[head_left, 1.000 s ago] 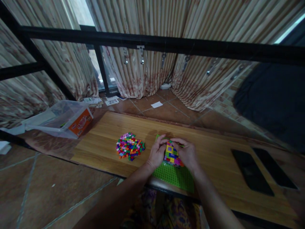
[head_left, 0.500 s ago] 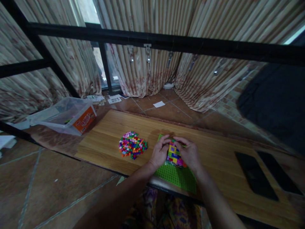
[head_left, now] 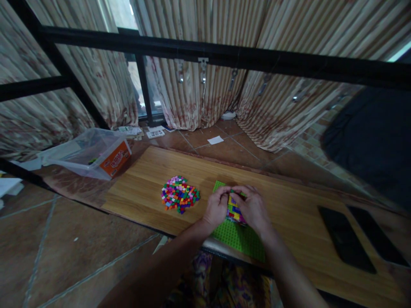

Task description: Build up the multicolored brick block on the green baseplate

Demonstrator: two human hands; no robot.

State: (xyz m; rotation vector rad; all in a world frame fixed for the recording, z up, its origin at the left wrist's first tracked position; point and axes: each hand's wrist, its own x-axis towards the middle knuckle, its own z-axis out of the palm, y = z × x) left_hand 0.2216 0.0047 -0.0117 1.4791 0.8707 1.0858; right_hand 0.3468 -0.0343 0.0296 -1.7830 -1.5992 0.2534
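A build of small multicoloured toy bricks (head_left: 235,213) sits on a green studded baseplate (head_left: 242,240) at the table's front edge. My left hand (head_left: 217,208) is closed against the build's left side, its fingertips at the far edge. From the right, my right hand (head_left: 253,207) curls over the same far edge, thumb and fingers pressed in and covering part of the bricks. The two hands' fingertips almost meet there. Whether a single loose brick is between them is hidden. Left of the baseplate lies a pile of loose bricks (head_left: 180,194).
The wooden table (head_left: 144,188) also carries two dark flat slabs (head_left: 346,239) on the right. A clear plastic bin (head_left: 86,156) with an orange label stands beyond its left end. A black metal bar (head_left: 224,52) crosses in front of the striped curtains (head_left: 205,98).
My hands have drawn closer together over the far end of the build, and my right hand now covers more of it. The view has shifted slightly.
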